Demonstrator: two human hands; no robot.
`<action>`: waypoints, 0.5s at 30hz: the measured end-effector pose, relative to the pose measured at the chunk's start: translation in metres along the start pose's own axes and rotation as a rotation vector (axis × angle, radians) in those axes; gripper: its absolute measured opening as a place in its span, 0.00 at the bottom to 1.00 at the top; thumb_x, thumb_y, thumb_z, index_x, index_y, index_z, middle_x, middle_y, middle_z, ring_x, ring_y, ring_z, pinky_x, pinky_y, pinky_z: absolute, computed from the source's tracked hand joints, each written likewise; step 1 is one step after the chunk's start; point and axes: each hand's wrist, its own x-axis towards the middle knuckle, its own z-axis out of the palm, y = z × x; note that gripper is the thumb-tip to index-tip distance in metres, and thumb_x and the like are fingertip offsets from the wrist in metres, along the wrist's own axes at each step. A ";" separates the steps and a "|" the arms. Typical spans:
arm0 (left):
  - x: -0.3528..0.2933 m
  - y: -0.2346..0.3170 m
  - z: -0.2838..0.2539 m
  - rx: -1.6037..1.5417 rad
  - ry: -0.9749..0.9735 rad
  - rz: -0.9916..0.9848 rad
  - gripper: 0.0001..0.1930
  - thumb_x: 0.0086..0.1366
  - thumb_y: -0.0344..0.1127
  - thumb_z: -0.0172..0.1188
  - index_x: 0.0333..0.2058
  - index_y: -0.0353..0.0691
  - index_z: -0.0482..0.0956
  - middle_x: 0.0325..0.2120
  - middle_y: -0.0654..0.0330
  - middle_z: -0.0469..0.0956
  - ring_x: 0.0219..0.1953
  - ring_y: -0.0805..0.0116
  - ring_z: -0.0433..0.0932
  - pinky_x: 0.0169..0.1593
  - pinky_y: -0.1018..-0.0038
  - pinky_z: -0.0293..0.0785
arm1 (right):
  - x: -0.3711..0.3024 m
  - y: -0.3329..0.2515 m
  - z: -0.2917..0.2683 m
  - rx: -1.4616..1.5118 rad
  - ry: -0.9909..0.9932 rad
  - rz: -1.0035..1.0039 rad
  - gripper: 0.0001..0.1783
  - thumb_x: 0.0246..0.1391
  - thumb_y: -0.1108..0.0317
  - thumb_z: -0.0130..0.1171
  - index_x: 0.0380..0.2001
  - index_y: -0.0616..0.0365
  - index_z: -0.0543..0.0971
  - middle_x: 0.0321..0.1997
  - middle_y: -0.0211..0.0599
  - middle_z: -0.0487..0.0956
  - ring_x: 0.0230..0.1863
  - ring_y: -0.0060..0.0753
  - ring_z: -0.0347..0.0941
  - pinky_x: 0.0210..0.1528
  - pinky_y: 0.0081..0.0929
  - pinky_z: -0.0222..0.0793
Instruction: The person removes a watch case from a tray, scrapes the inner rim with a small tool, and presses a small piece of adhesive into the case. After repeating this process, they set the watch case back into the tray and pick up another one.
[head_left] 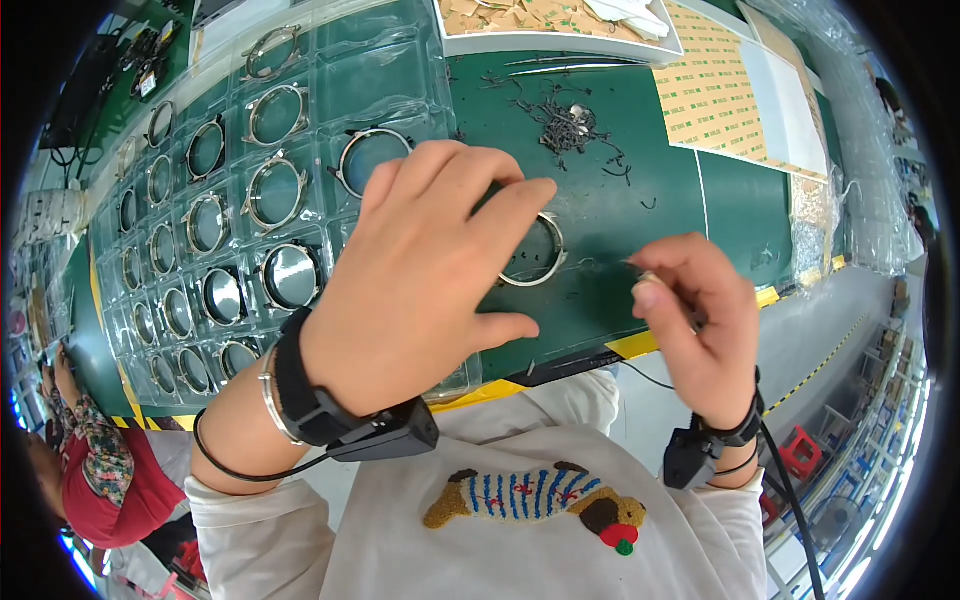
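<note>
Resting under the left hand [420,275], the metal ring [548,262] touches its fingers [520,195].

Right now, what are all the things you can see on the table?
Metal ring: one, silver, on the green mat, under the left hand's fingers.
Tray of rings: one clear tray, many silver rings in pockets, left side.
Black scraps: a pile, middle of the mat at the back.
Tweezers: one pair, silver, behind the scraps.
Tan sheets: a few, right back.
White box: one, top, holding tan bits.
Left hand: resting over the ring.
Right hand: pinching something tiny, too small to tell.
</note>
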 end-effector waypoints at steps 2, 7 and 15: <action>0.001 -0.003 -0.005 -0.066 -0.041 -0.040 0.34 0.42 0.29 0.76 0.52 0.42 0.78 0.53 0.58 0.74 0.58 0.52 0.70 0.61 0.60 0.63 | 0.003 0.000 -0.009 0.034 0.080 -0.029 0.06 0.61 0.78 0.60 0.42 0.64 0.78 0.30 0.33 0.80 0.26 0.16 0.70 0.28 0.16 0.64; 0.006 -0.010 -0.018 -0.103 -0.020 -0.035 0.27 0.46 0.27 0.74 0.49 0.40 0.81 0.51 0.57 0.77 0.57 0.51 0.72 0.61 0.60 0.65 | 0.011 0.000 -0.028 0.156 0.280 0.106 0.07 0.61 0.77 0.61 0.43 0.66 0.79 0.34 0.32 0.81 0.27 0.15 0.69 0.29 0.15 0.64; 0.006 -0.025 -0.029 0.011 0.169 -0.234 0.09 0.54 0.24 0.68 0.36 0.34 0.85 0.39 0.53 0.82 0.52 0.51 0.77 0.57 0.59 0.72 | 0.057 0.007 -0.026 -0.287 0.119 -0.099 0.07 0.58 0.74 0.65 0.40 0.61 0.82 0.35 0.34 0.82 0.27 0.19 0.73 0.28 0.18 0.67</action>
